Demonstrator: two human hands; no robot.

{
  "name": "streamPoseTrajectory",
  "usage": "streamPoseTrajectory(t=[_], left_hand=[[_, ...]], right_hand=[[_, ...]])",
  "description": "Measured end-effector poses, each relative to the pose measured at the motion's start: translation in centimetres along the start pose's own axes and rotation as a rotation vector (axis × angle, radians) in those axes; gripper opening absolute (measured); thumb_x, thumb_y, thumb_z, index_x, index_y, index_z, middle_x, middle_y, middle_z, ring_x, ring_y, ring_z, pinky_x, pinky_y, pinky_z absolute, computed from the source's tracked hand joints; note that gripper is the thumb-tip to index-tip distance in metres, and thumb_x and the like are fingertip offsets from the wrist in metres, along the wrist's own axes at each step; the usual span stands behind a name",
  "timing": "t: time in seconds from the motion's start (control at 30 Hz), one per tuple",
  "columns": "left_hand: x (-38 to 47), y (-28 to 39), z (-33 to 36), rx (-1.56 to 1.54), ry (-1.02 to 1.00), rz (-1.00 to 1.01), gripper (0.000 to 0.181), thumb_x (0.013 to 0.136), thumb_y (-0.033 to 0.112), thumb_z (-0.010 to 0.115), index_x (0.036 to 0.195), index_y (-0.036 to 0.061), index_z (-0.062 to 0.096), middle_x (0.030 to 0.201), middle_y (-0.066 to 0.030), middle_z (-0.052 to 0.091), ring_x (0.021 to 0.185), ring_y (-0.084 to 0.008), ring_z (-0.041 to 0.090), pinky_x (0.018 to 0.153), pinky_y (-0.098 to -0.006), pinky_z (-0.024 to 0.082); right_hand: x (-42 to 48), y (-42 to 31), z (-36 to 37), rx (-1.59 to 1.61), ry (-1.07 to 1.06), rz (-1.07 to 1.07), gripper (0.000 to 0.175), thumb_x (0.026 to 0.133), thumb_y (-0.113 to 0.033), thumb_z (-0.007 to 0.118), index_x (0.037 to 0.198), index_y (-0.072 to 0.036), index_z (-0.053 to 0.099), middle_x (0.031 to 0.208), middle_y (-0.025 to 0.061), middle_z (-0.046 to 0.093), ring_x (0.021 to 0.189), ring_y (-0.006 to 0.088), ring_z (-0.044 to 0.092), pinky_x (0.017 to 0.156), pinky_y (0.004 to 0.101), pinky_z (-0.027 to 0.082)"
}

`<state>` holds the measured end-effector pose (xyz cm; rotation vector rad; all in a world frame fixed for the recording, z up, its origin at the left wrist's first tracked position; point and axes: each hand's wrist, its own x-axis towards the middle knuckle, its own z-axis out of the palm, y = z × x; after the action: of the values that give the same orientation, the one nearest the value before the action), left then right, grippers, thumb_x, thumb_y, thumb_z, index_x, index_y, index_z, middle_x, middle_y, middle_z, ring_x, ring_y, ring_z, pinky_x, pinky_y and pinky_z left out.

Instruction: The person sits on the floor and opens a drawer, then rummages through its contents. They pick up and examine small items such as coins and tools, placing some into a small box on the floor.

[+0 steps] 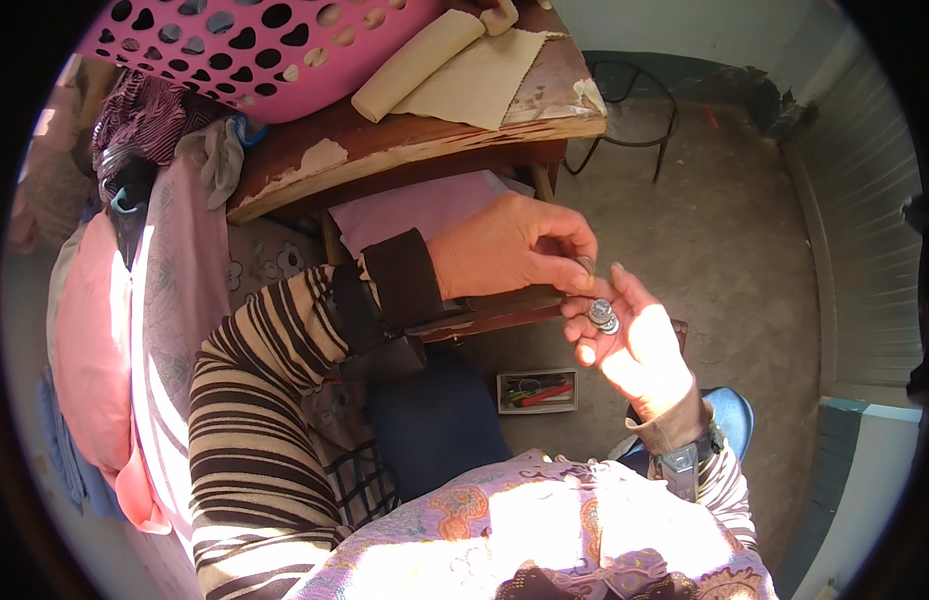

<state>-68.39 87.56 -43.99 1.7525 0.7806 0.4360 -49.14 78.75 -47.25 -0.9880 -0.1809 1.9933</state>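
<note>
My left hand reaches in from the left, its thumb and forefinger pinched on a coin. Palm up beside it is my right hand, with a small overlapping pile of silver coins resting on its fingers. The fingertips of both hands are very close together; whether they touch I cannot tell. Bright sunlight washes out part of the right palm. Behind the left hand, a pulled-out drawer of the wooden table holds a pink sheet.
A pink plastic basket and a roll of cream cloth lie on the worn wooden table. Below my hands sits a small box of pens. A metal-framed stool stands far right. Bedding lies left.
</note>
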Motion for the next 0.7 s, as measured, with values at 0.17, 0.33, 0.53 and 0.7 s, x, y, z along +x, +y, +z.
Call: streamPoseTrajectory(t=[0.17,0.33,0.53,0.7], left_hand=[[-2.5,-0.2,-2.3,0.576,0.018,0.153,0.036,0.076,0.018,0.079,0.109,0.0071,0.068,0.104,-0.0044,0.067,0.092,-0.0206,0.064,0.081,-0.0317,0.051],[-5.0,-5.3,-4.1,1.184,-0.357,0.134,0.056,0.067,0.019,0.078,0.121,0.0208,0.064,0.147,-0.0040,0.043,0.139,-0.0253,0.035,0.116,-0.0490,0.026],[-5.7,-8.4,-6.2,1.481,-0.535,0.191,0.043,0.083,0.021,0.063,0.126,0.0211,0.058,0.158,-0.0025,0.030,0.148,-0.0229,0.023,0.123,-0.0480,0.017],[-6.9,-9.4,-9.8,1.512,-0.217,0.069,0.025,0.088,0.016,0.055,0.113,0.0132,0.060,0.159,-0.0024,0.028,0.147,-0.0229,0.027,0.108,-0.0393,0.043]], right_hand=[[1.1,0.2,-0.3,0.212,-0.244,0.172,0.031,0.106,-0.033,0.044,0.092,-0.008,0.053,0.073,0.0033,0.048,0.053,0.0104,0.039,0.045,0.0225,0.034],[1.3,0.2,-1.8,0.162,-0.241,0.140,0.035,0.105,-0.034,0.046,0.080,-0.011,0.043,0.065,-0.0007,0.034,0.048,0.0072,0.028,0.042,0.0222,0.026],[1.1,-0.3,-1.9,0.106,-0.166,0.090,0.035,0.105,-0.034,0.047,0.080,-0.010,0.043,0.065,-0.0011,0.035,0.049,0.0070,0.028,0.042,0.0219,0.025],[0.6,-1.2,-0.2,-0.066,-0.198,0.100,0.031,0.106,-0.029,0.045,0.081,-0.010,0.048,0.062,-0.0054,0.033,0.048,0.0045,0.025,0.041,0.0202,0.023]])
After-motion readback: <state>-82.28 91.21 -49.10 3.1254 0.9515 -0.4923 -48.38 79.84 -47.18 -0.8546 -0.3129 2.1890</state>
